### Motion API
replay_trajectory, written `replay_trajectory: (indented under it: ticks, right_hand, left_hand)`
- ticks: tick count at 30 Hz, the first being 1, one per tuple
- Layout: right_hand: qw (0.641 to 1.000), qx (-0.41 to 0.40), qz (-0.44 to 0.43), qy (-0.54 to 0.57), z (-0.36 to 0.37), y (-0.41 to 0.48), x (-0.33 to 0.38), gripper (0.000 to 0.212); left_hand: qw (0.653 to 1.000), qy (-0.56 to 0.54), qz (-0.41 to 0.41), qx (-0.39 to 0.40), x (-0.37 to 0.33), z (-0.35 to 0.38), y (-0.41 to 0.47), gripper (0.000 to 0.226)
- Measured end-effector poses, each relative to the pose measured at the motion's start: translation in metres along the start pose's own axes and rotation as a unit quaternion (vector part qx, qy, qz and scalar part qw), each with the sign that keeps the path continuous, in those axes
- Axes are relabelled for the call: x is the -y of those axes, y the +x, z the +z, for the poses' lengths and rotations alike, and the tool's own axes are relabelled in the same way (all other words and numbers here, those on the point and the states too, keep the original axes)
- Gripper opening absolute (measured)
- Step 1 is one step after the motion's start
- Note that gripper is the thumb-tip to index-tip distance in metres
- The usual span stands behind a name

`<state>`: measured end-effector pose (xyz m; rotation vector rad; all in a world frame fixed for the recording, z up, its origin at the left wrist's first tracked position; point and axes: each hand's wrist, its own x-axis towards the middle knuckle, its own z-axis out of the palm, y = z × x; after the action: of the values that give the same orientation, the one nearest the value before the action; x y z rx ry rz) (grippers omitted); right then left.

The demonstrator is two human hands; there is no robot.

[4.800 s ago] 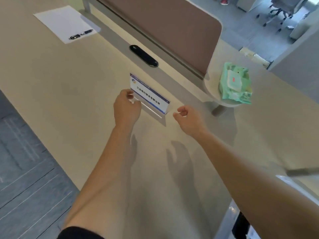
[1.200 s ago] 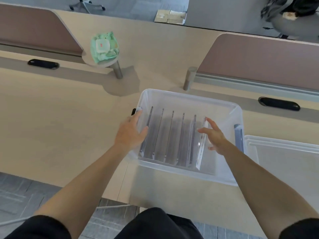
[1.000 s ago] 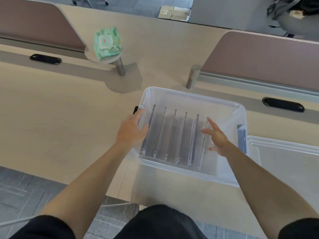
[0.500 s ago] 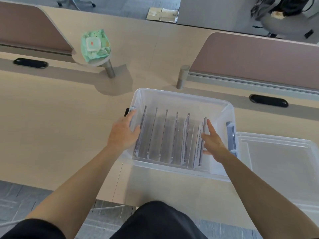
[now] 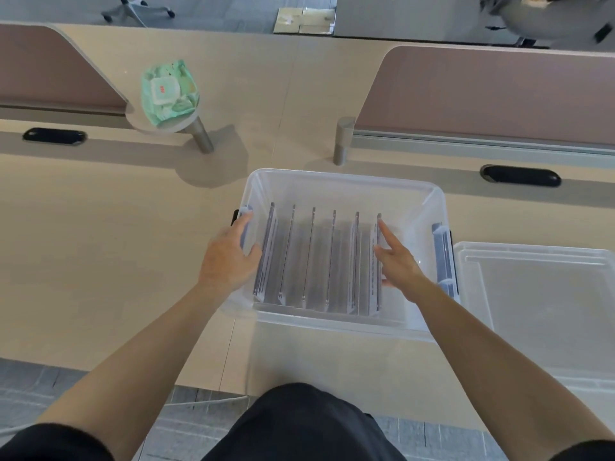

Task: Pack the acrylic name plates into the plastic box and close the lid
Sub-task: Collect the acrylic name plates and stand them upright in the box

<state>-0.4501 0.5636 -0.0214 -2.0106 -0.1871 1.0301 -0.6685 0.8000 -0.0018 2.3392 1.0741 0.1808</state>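
— Left hand (image 5: 229,257)?
— Curled over left rim of plastic box (image 5: 342,178), thumb inside the wall, fingers (image 5: 244,222) up by the side latch. Gripping the box edge. Forearm bare, angled in from lower left.

— Right hand (image 5: 397,261)?
— Inside the box, spread loosely, holding nothing. Index finger extended, tip touching top edge of rightmost plate. Rest of fingers half bent beside that plate.

— Contents?
— Six acrylic name plates (image 5: 312,257), clear, thin, flat, standing on edge in a row, evenly spaced, bases overlapping. Print unreadable.

— Box itself?
— Translucent, rectangular, rounded corners, uncovered. Sitting near front edge of pale wood-grain desk (image 5: 100,244).

— Lid (image 5: 539,294)?
— Lying flat just right of box, same frosted plastic, ribbed border.

— Farther out?
— Green wipes pack (image 5: 168,91) on small round shelf, back left.
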Motion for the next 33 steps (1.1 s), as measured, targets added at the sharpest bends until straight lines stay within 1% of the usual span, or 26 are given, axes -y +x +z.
replay_trajectory:
  ticks: [14, 20, 33]
  right_hand:
    - [1.000, 0.018, 0.005, 0.010, 0.0020, -0.0026, 0.0022, 0.052]
    - [0.999, 0.017, 0.013, 0.027, 0.0020, -0.0010, 0.0016, 0.053]
    - [1.000, 0.015, 0.010, 0.021, 0.0019, 0.0021, 0.0005, 0.054]
  left_hand:
    - [1.000, -0.012, -0.007, 0.000, -0.0005, -0.0004, -0.0003, 0.063]
    - [1.000, -0.012, -0.011, -0.006, 0.0002, 0.0006, 0.0009, 0.062]
    - [1.000, -0.009, -0.012, 0.004, -0.0006, -0.0005, 0.0009, 0.061]
